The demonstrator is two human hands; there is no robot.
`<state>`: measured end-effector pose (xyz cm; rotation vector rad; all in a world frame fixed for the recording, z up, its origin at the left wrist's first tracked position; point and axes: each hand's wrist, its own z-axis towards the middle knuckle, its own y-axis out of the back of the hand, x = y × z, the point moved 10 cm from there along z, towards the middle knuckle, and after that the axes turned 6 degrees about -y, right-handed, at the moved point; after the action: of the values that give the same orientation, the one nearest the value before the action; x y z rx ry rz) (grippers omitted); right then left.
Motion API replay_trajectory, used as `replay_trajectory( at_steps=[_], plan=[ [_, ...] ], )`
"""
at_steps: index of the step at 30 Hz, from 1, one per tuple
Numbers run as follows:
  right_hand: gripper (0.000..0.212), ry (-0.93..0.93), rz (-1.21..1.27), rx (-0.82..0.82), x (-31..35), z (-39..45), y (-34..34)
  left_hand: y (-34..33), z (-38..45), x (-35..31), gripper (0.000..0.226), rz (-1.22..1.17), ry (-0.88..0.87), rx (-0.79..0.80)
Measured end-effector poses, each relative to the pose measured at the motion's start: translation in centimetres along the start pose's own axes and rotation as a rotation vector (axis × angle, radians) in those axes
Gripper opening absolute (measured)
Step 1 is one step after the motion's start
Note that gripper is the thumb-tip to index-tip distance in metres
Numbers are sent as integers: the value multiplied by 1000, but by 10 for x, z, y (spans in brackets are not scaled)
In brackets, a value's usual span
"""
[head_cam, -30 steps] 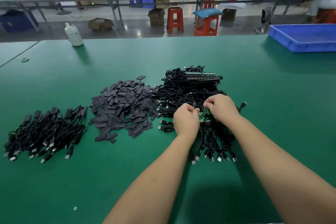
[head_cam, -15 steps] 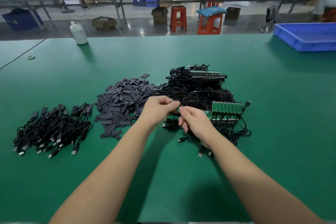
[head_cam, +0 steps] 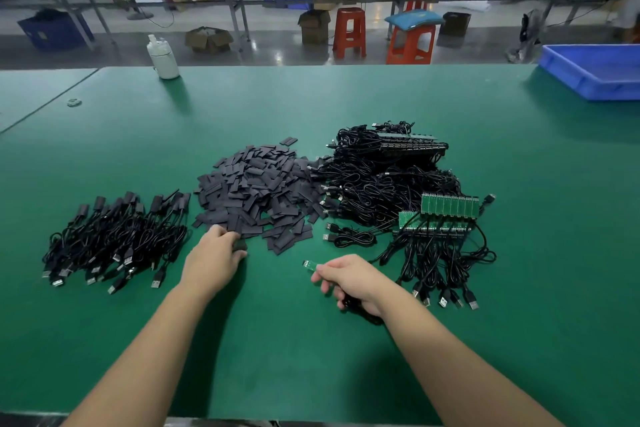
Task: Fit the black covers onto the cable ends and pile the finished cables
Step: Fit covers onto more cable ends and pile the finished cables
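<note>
Both hands are working low over the green felt worktop (head_cam: 519,288). Right hand (head_cam: 349,282) is pinching a small green circuit-board cable end (head_cam: 310,265) between thumb and forefinger, with its thin black cable (head_cam: 360,314) trailing under the palm. Left hand (head_cam: 214,262) is curling its fingers round one flat black cover (head_cam: 239,245) at the near edge of the heap of flat black rectangular covers (head_cam: 256,191). Left of that heap, a pile of finished black cables with covers fitted (head_cam: 114,239) is lying. Right of it, a tangle of uncovered black USB cables (head_cam: 381,191) is sitting, some joined to a strip of green boards (head_cam: 446,208). Farther back, a white plastic bottle (head_cam: 162,57) and a blue plastic tray (head_cam: 595,71) are standing near the worktop's far edge.
</note>
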<state>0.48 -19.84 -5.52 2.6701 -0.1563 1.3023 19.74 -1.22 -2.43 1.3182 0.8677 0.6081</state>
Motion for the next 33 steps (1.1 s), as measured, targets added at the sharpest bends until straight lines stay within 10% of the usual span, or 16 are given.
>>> replay_trajectory(
  at_steps=[13, 25, 33],
  plan=[
    [27, 2, 32, -23, -8, 11, 11, 23, -3, -14, 7, 20, -184, -224],
    [22, 64, 245, -115, -4, 6, 29, -20, -33, -134, 20, -936, -135, 206],
    [21, 81, 240, -169, -4, 0, 41, -4, -39, -157, 39, -631, -291, 51]
  ],
)
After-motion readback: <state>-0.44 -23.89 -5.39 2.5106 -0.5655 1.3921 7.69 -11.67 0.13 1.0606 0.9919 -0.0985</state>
